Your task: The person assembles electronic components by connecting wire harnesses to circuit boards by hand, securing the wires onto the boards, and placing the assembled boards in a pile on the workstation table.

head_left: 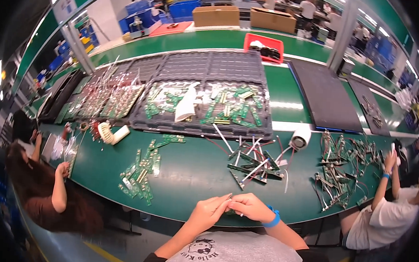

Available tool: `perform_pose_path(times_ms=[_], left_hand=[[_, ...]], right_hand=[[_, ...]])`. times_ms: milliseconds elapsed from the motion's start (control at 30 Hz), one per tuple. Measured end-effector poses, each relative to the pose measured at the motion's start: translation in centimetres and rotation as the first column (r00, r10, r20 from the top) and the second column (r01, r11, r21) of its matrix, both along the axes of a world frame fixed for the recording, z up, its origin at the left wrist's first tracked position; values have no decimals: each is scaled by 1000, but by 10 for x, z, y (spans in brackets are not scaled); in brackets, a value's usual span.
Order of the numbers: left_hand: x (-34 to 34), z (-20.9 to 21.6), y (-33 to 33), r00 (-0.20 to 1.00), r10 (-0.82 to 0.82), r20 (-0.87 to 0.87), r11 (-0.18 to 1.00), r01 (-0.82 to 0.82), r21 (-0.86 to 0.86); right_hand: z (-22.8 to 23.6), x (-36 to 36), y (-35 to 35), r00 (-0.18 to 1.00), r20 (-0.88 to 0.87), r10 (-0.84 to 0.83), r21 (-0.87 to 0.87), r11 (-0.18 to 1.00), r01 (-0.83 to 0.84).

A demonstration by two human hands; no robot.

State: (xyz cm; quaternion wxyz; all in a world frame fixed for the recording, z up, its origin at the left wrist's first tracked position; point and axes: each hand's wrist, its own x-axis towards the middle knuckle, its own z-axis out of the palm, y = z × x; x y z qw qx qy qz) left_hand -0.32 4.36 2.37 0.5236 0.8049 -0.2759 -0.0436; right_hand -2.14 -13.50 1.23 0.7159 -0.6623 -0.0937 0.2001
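Near the table's front edge, my left hand [206, 211] and my right hand [250, 208] meet with their fingers pinched together. What they hold is mostly covered by the fingers, and its kind cannot be made out. Just beyond them lies a loose heap of narrow green circuit boards with white and red wires [255, 165]. Left of my hands, small bare green circuit boards [142, 172] are scattered on the green table [193, 166]. A white cylinder with a dark round end [300, 138] stands behind the wired heap.
A black compartment tray [205, 128] holds many small boards and a white piece. Beside it are wired boards [120, 94] and a cream-coloured fan [108, 133]. Farther back sit a red bin [264, 47] and a dark flat panel [324, 97]. Co-workers sit on both sides; more wired boards [341, 168] lie right.
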Motion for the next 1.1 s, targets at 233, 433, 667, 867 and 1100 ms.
perform_pose_path(times_ms=[233, 433, 667, 867, 1100], left_hand=[[-2, 2, -4, 979, -34, -201, 994, 13, -108], [-1, 1, -5, 981, -30, 194, 995, 11, 100], [1, -2, -6, 981, -20, 193, 986, -13, 168], [3, 1, -12, 997, -24, 76, 998, 19, 65], [-1, -7, -9, 996, 12, -91, 997, -19, -71]], right_hand=[[2, -2, -5, 996, -29, 80, 83, 994, -77], [-13, -8, -1, 994, 91, -66, -128, 989, 78], [-10, -2, 3, 997, 78, 7, -47, 999, -4], [2, -5, -7, 998, 66, -1, -73, 997, 6], [-6, -6, -9, 999, 21, 31, 19, 999, -32]])
